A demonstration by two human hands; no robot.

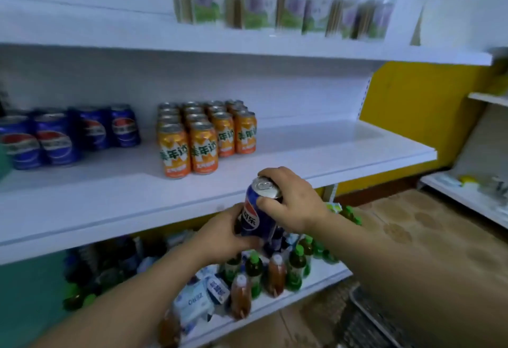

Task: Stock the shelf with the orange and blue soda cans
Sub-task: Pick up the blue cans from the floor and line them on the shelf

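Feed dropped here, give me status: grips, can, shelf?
Holding blue soda can: left grip round its base, right grip over its top. Short of middle shelf. Nothing in the way; blue cans left, orange cans centre.

Blue can (257, 217) with red-white emblem, orange cans (204, 134), white shelf (316, 144), yellow wall (412, 100)

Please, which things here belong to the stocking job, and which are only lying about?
Job: blue metal soda can in left hand and right hand; blue cans and orange cans standing on white middle shelf.
Lying about: green-capped plastic bottles below; blurred purple-green cartons above.
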